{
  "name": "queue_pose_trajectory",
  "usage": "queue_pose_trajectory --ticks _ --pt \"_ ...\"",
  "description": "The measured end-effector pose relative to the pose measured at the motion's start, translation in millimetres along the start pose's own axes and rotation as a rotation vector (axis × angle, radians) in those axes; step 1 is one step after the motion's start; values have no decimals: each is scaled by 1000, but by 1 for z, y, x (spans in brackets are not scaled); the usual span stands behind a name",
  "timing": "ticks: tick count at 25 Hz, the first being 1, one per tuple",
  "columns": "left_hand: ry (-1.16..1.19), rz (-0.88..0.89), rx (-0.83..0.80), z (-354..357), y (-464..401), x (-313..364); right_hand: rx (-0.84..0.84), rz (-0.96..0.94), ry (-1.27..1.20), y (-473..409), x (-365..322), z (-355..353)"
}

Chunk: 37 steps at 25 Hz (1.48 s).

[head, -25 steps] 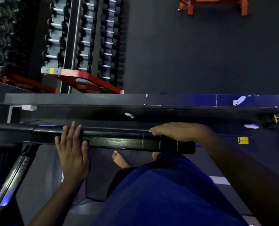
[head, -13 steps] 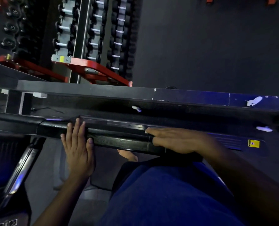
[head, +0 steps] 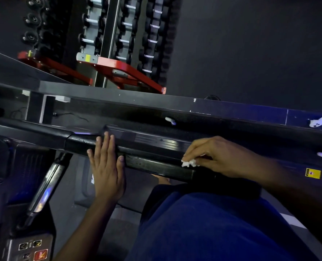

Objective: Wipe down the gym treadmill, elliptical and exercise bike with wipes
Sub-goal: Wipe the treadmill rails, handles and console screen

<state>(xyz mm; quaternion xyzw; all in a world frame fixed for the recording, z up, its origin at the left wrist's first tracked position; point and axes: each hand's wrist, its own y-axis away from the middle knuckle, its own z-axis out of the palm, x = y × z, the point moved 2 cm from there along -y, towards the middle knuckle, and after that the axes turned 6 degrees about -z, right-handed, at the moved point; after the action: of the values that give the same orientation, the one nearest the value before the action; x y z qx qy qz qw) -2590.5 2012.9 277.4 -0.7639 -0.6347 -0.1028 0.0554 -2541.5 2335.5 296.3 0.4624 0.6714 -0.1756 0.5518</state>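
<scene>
Dark grey rubber gym floor (head: 250, 44) fills the far side of the view, and on it stands the red-framed dumbbell rack (head: 126, 70), rows of black dumbbells stacked up its tiers. Nearer, a long dark ledge (head: 118, 96) runs across, chipped white in spots. Right under the camera sits the black treadmill (head: 34, 129), and its glossy black padded handrail (head: 156, 164) stretches from the left down toward the right. At the lower left the treadmill's console panel (head: 34, 247) shows arrow buttons and a red key. A blue garment (head: 212, 223) on the person's lap fills the bottom of the frame.

Now the hands. The left hand (head: 107, 166) lies flat across the handrail, fingers straight and together, holding nothing, just pressing on the bar. The right hand (head: 218, 157) is over the rail farther right, fingers curled down, pinching a small crumpled white wipe (head: 189, 163) at the fingertips; the wipe sits right against the top of the handrail. A small yellow sticker (head: 312, 173) shows on the dark frame beyond the right wrist.
</scene>
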Motion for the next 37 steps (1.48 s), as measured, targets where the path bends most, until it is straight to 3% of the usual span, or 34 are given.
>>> queue_pose_trajectory --ticks 3,7,10,12,17,22,27,33,37 --pt "-6 -2 3 1 0 1 -6 6 102 -34 10 9" --pt "2 -16 10 1 -1 2 -55 153 186 -75 33 16" --pt "11 -5 -13 -2 -2 2 -21 87 158 -67 11 10" --pt "14 10 -40 -5 -1 -2 -91 -11 184 -51 -15 6" --pt "22 -146 -12 -11 -14 -24 -148 -48 335 -65 -4 20" --pt "1 -128 -28 -7 -15 -26 -88 150 193 -118 13 26" --pt "-5 -112 -63 -12 -16 -27 30 4 60 -93 -15 29" --pt "1 -119 -66 -24 -27 -57 -43 167 91 -156 -4 40" --pt "-21 -76 -58 -27 -45 -79 51 104 22 -149 -34 43"
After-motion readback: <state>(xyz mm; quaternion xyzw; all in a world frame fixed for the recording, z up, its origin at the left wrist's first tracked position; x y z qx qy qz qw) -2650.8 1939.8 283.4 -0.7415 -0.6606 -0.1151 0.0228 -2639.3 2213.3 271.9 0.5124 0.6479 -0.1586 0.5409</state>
